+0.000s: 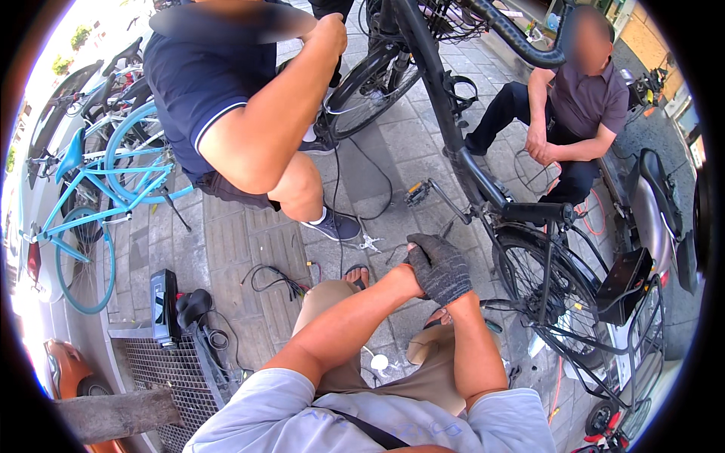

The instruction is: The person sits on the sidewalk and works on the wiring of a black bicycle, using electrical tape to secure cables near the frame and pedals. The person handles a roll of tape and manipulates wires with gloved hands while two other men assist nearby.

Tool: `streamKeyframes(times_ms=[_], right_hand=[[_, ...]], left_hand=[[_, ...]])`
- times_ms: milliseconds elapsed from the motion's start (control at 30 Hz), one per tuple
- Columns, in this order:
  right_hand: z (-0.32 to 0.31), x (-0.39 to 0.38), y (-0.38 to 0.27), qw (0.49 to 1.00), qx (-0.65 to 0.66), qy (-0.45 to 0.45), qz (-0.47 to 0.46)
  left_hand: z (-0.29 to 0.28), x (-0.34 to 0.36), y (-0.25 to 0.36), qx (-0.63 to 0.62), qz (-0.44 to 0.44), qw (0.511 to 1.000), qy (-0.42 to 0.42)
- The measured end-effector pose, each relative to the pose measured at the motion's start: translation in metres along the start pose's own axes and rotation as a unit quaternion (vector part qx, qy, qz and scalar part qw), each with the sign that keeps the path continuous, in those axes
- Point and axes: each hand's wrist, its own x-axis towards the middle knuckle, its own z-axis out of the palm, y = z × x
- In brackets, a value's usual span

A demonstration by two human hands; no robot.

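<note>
My hands meet in front of me, above my knees and near the rear half of a black bicycle (470,170). A dark grey knitted glove covers my right hand (444,270), whose fingers are bent over my left hand. Of my left hand (412,278) only the wrist and a little bare skin show; its fingers are hidden by the glove. I cannot make out whether anything lies between the hands. Just beyond them are the bicycle's crank arm and pedal (415,193). The spoked rear wheel (555,298) stands to the right.
A person in a dark polo shirt (219,90) stands at the left; another person (585,106) sits at the far right. Loose cables (276,283), a black battery case (164,306) and a saddle (195,307) lie at the left. A turquoise bicycle (94,177) stands behind.
</note>
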Motion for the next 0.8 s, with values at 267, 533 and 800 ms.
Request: streamKeyframes(times_ms=[267,533,800], right_hand=[[0.002,0.0,0.002,1.0,-0.001,0.012,-0.022],[-0.002,-0.001,-0.001,1.0,-0.008,0.013,-0.007],[-0.006,0.006,-0.001,0.991,0.031,0.127,0.033]], left_hand=[[0.001,0.0,0.002,0.009,0.005,1.0,-0.002],[0.002,0.0,-0.002,0.043,0.024,0.999,-0.004],[0.053,0.034,-0.038,0.088,0.127,0.985,0.07]])
